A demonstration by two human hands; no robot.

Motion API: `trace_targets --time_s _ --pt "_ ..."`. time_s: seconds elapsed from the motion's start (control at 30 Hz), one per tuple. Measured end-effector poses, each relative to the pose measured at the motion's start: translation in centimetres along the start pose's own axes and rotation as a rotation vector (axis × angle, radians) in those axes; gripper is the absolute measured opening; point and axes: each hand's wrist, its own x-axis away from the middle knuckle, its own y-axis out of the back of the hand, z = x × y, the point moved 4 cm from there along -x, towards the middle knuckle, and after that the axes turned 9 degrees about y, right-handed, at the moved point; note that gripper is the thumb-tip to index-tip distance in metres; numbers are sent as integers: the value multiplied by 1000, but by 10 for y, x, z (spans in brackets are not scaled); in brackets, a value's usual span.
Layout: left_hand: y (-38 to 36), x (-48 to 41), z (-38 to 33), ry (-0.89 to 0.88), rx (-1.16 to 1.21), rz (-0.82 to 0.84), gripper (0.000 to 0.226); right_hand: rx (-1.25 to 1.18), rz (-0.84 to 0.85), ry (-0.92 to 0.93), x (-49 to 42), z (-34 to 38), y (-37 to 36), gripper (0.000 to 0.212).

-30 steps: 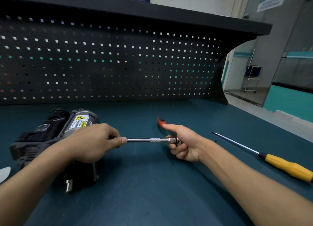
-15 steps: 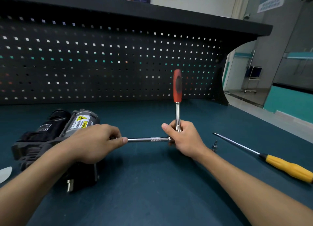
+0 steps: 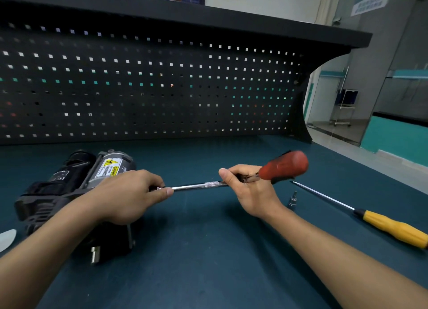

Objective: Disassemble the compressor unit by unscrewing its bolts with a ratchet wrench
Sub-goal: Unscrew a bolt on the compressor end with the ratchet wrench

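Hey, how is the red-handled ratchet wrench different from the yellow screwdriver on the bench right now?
The ratchet wrench has a thick red-and-black handle, while the screwdriver has a slimmer yellow one. The right hand grips the ratchet wrench above the bench, where it joins the extension bar. The screwdriver lies flat on the bench, with no hand touching it. Both are long hand tools.

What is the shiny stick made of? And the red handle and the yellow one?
The long bar looks like polished steel: silvery, bright, with a knurled band. The red handle seems plastic or rubber: matte, with black patches. The yellow screwdriver handle is probably plastic: smooth, even colour.
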Motion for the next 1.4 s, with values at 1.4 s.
trace_targets --time_s 1.4 --pt "-1 2 0 8 22 -4 33 -432 107 -503 5 0 -6 32"
